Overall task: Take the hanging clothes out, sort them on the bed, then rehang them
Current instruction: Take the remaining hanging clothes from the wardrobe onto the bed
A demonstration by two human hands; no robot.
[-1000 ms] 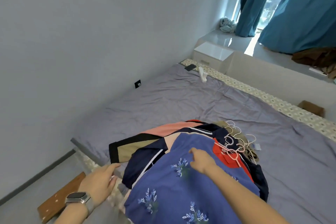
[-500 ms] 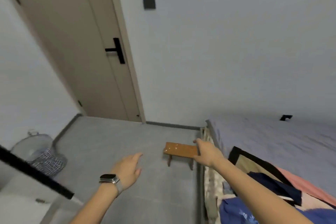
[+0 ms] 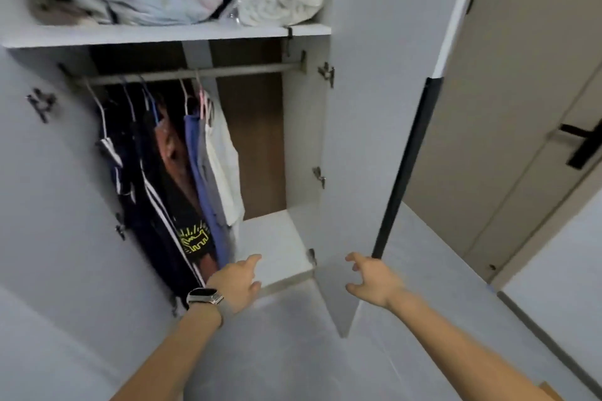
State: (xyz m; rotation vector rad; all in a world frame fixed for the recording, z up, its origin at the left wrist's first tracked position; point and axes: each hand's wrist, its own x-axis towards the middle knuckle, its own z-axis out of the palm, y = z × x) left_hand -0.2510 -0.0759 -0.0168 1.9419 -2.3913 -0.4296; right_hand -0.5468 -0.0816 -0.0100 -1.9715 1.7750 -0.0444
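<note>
We face the open wardrobe (image 3: pixel 304 140), where the hanging clothes (image 3: pixel 182 172) crowd the left end of the rail (image 3: pixel 195 72), leaving bare rail to their right, likely where a batch has already come off. Our left hand (image 3: pixel 236 282) reaches toward their hems, fingers loosely spread, holding nothing. Our right hand (image 3: pixel 374 280) hovers beside the open door (image 3: pixel 368 107), fingers wide and curled, empty, ready to gather hangers.

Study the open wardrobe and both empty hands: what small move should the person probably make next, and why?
Probably raise the left hand to the hanging clothes and grip a hanger near the rail. Both hands hold nothing, the right hand hovers by the open door, and several garments hang on the rail's left side.
</note>
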